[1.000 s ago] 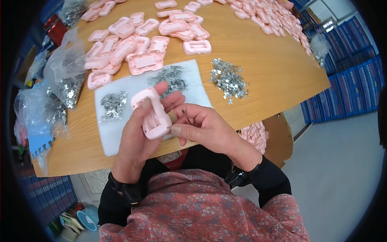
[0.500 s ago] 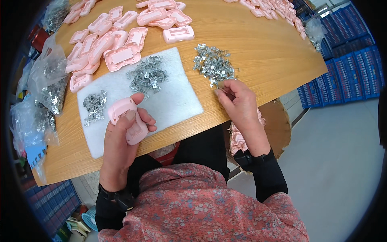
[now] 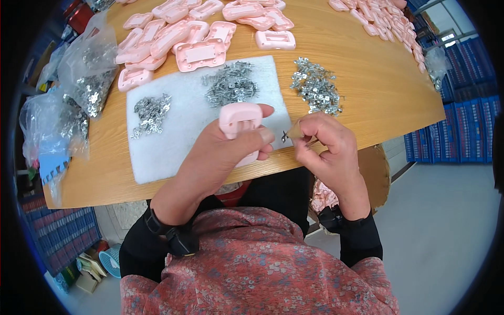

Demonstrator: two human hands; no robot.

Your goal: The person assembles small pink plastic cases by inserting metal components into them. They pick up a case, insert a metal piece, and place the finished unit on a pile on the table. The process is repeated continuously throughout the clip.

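Note:
My left hand (image 3: 207,157) is closed around a pink plastic casing (image 3: 239,113), its thumb lying across the casing's face over the edge of a white padded sheet (image 3: 173,155). Just right of it, my right hand (image 3: 333,152) pinches a small metal clip (image 3: 284,137) between thumb and fingertips; the clip sticks out toward the casing, apart from it. Beyond my right hand lies a heap of metal clips (image 3: 316,86) on bare wood. Two more piles of small metal parts rest on the sheet, a darker middle pile (image 3: 231,84) and a smaller left pile (image 3: 151,113).
Pink casings (image 3: 173,39) are heaped behind the sheet, with more casings (image 3: 380,21) at the far right of the wooden table (image 3: 367,105). Plastic bags of metal parts (image 3: 89,79) stand at the left edge. A round container (image 3: 375,181) sits below the table's front edge.
My right hand has come away from the right heap with a metal clip, toward the casing. My left hand has turned the casing and brought it nearer the right hand. The view has shifted.

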